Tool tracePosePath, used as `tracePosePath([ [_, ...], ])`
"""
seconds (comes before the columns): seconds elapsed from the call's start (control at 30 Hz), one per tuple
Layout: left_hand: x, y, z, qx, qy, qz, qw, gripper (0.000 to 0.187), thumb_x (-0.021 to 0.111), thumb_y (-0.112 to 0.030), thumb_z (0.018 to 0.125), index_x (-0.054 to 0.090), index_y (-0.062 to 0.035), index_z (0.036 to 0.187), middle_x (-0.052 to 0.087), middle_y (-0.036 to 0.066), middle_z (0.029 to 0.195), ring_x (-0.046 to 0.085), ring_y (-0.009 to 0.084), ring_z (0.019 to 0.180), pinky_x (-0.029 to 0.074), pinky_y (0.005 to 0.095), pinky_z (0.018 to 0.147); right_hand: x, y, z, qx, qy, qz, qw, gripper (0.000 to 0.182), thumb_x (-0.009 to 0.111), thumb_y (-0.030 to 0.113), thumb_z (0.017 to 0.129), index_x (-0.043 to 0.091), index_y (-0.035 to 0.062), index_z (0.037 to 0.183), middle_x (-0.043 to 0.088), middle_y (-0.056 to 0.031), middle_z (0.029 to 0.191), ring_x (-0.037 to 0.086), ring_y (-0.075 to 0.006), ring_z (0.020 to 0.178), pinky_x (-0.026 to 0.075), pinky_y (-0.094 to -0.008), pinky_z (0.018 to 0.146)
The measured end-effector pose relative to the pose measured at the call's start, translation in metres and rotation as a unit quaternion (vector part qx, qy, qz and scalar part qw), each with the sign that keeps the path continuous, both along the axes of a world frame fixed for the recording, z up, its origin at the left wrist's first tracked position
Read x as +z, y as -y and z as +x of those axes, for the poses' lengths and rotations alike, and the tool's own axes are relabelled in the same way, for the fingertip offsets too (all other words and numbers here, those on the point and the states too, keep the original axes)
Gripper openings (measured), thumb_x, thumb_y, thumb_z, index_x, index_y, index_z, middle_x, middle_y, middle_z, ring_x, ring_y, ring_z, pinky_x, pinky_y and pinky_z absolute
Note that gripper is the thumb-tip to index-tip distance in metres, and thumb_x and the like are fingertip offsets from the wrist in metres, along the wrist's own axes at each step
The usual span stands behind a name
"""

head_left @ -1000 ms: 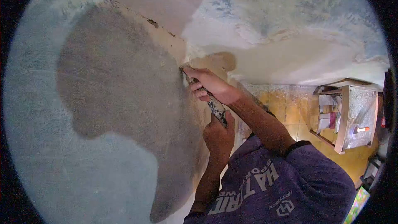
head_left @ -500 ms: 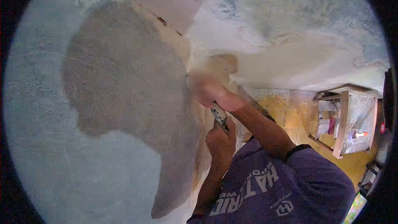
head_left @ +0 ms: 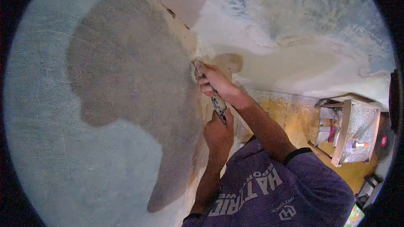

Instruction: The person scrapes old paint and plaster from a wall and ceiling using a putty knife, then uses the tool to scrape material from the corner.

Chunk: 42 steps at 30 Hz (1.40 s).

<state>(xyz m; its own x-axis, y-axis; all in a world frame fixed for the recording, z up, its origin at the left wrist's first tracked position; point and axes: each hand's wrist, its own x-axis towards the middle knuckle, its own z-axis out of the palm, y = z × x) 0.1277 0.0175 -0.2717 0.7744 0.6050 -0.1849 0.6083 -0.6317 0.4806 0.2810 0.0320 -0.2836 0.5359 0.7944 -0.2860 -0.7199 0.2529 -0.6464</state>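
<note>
My right hand (head_left: 216, 83) is closed around the upper part of a long, narrow, paint-spattered tool (head_left: 218, 104), with its fingers against the corner of the wall. The tool's tip is at the crack between the wall's two faces; its exact kind does not show. My left hand (head_left: 219, 135) grips the tool's lower end, below my right hand. A large dark damp-looking patch (head_left: 130, 54) covers the wall face (head_left: 33, 143) on the left. A smaller brown patch (head_left: 231, 62) lies just beyond my right hand.
A wooden-framed stand (head_left: 343, 132) with a silvery panel and an orange-white light on it is at the right, above the yellow tiled floor (head_left: 290, 113). Holes run along the wall crack (head_left: 170, 12). Dark objects (head_left: 372, 189) sit at the lower right.
My right hand, blurred before, is now sharp and farther up the corner. More of the tool shows between my hands. The view has shifted slightly.
</note>
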Motion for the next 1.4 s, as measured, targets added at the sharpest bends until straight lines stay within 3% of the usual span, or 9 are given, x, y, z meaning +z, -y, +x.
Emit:
tracePosePath([
  [0.1, -0.011, 0.014, -0.012, -0.015, 0.000, 0.050, 0.999, 0.044, 0.049, -0.041, 0.098, 0.059, 0.0023, 0.097, 0.063, 0.026, 0.069, 0.065, 0.0457, 0.065, 0.051, 0.0524, 0.063, 0.011, 0.019, -0.014, 0.062, -0.024, -0.017, 0.998, 0.036, 0.052, 0.045, 0.100, 0.044, 0.0156, 0.082, 0.031, 0.0074, 0.059, 0.028, -0.0046, 0.043, 0.024, -0.0248, 0.038],
  [0.23, -0.018, 0.010, -0.008, -0.019, 0.061, 0.133, 0.989, 0.050, 0.049, -0.045, 0.097, 0.059, 0.0033, 0.100, 0.065, 0.025, 0.069, 0.066, 0.0454, 0.065, 0.051, 0.0542, 0.064, 0.003, 0.013, -0.005, 0.045, 0.003, 0.014, 0.999, 0.039, 0.052, 0.047, 0.100, 0.042, 0.0163, 0.078, 0.030, 0.0086, 0.059, 0.028, -0.0043, 0.043, 0.024, -0.0241, 0.038],
  [0.43, -0.017, 0.024, -0.002, -0.016, -0.013, 0.077, 0.997, 0.052, 0.050, -0.047, 0.096, 0.059, 0.0043, 0.097, 0.065, 0.025, 0.068, 0.067, 0.0430, 0.065, 0.053, 0.0517, 0.063, -0.003, 0.019, -0.001, 0.133, -0.011, 0.013, 0.991, 0.041, 0.053, 0.049, 0.099, 0.040, 0.0176, 0.075, 0.031, 0.0086, 0.057, 0.029, -0.0035, 0.040, 0.022, -0.0238, 0.034],
  [0.47, -0.016, 0.028, -0.004, 0.006, -0.038, 0.056, 0.998, 0.048, 0.051, -0.046, 0.096, 0.062, 0.0007, 0.093, 0.065, 0.025, 0.069, 0.065, 0.0452, 0.067, 0.050, 0.0539, 0.064, -0.001, 0.018, 0.001, 0.132, -0.006, 0.011, 0.991, 0.042, 0.053, 0.049, 0.099, 0.040, 0.0178, 0.075, 0.030, 0.0085, 0.056, 0.028, -0.0035, 0.039, 0.022, -0.0240, 0.033],
  [0.87, -0.025, 0.025, -0.009, 0.004, -0.017, 0.081, 0.997, 0.050, 0.054, -0.046, 0.094, 0.059, 0.0033, 0.090, 0.064, 0.024, 0.064, 0.066, 0.0403, 0.058, 0.053, 0.0500, 0.057, -0.012, 0.018, -0.002, 0.158, -0.032, 0.033, 0.986, 0.043, 0.050, 0.052, 0.099, 0.043, 0.0175, 0.074, 0.033, 0.0080, 0.057, 0.031, -0.0050, 0.040, 0.026, -0.0239, 0.034],
  [0.97, -0.025, 0.029, -0.002, -0.013, -0.026, 0.093, 0.995, 0.042, 0.057, -0.041, 0.094, 0.061, 0.0006, 0.098, 0.065, 0.022, 0.066, 0.066, 0.0404, 0.061, 0.051, 0.0518, 0.058, -0.018, 0.019, 0.002, 0.176, -0.038, 0.047, 0.982, 0.042, 0.050, 0.050, 0.100, 0.041, 0.0179, 0.074, 0.031, 0.0082, 0.055, 0.030, -0.0048, 0.038, 0.025, -0.0239, 0.033],
  [1.07, -0.030, 0.033, 0.004, -0.004, 0.004, 0.115, 0.993, 0.049, 0.053, -0.047, 0.094, 0.059, 0.0021, 0.092, 0.064, 0.022, 0.062, 0.067, 0.0389, 0.057, 0.053, 0.0496, 0.056, -0.014, 0.018, 0.009, 0.183, -0.018, 0.055, 0.981, 0.044, 0.050, 0.049, 0.100, 0.036, 0.0175, 0.072, 0.028, 0.0076, 0.053, 0.029, -0.0052, 0.036, 0.024, -0.0245, 0.030],
  [1.27, -0.030, 0.035, 0.003, 0.066, -0.052, 0.098, 0.992, 0.047, 0.055, -0.045, 0.093, 0.059, 0.0014, 0.093, 0.063, 0.022, 0.062, 0.066, 0.0404, 0.057, 0.053, 0.0504, 0.056, -0.010, 0.014, 0.002, 0.166, -0.044, 0.015, 0.985, 0.047, 0.050, 0.051, 0.100, 0.035, 0.0168, 0.070, 0.029, 0.0067, 0.050, 0.031, -0.0063, 0.034, 0.026, -0.0256, 0.030],
  [1.4, -0.038, 0.043, 0.002, 0.087, -0.002, 0.083, 0.993, 0.046, 0.057, -0.043, 0.091, 0.059, 0.0027, 0.096, 0.063, 0.023, 0.061, 0.066, 0.0412, 0.058, 0.053, 0.0507, 0.056, -0.009, 0.014, 0.003, 0.179, -0.048, -0.019, 0.982, 0.048, 0.050, 0.054, 0.098, 0.038, 0.0158, 0.072, 0.030, 0.0064, 0.051, 0.031, -0.0072, 0.034, 0.026, -0.0262, 0.029],
])
